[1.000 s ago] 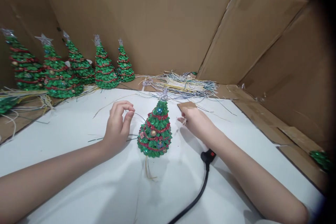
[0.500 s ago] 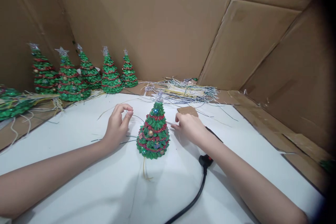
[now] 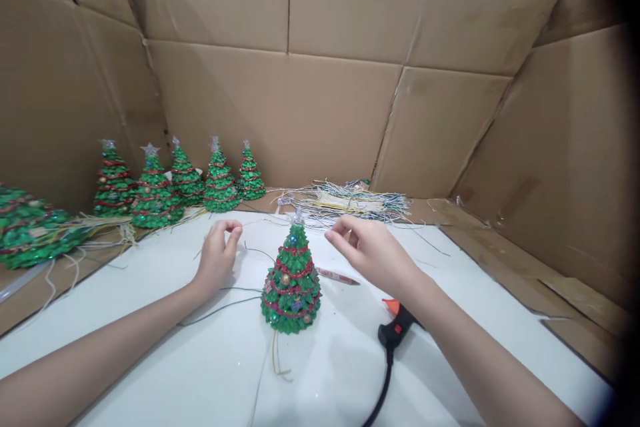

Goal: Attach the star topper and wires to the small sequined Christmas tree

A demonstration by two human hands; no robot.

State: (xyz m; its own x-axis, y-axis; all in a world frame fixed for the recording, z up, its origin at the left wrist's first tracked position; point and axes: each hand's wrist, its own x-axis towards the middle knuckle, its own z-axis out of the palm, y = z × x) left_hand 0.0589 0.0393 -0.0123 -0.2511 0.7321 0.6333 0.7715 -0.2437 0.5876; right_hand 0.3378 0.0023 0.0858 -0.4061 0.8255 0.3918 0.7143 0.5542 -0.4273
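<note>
A small green tree [image 3: 293, 287] with red garlands, coloured balls and a clear star stands upright on the white tabletop [image 3: 200, 373]. Dark wires reach out from its left side and yellow wires from its base. To the left of it, my left hand [image 3: 219, 253] has thumb and fingertips pressed together; a thin pale wire seems to run from them toward the tree top. My right hand [image 3: 367, 247] hovers right of the tree, its thumb and fingers pinched; anything between them is too small to make out. Neither hand touches the tree.
Below my right forearm lies a black glue gun [image 3: 400, 327] with an orange tip and a cord. A red-and-white pen [image 3: 337, 277] rests beside the tree. Several finished trees [image 3: 220, 183] stand back left, a wire pile [image 3: 350, 200] lies at the back, and cardboard walls [image 3: 340, 120] surround the table.
The view has tilted up, showing more of the cardboard walls. My right hand has risen away from the tabletop and the pen, which now shows. My left hand keeps its pinch.
</note>
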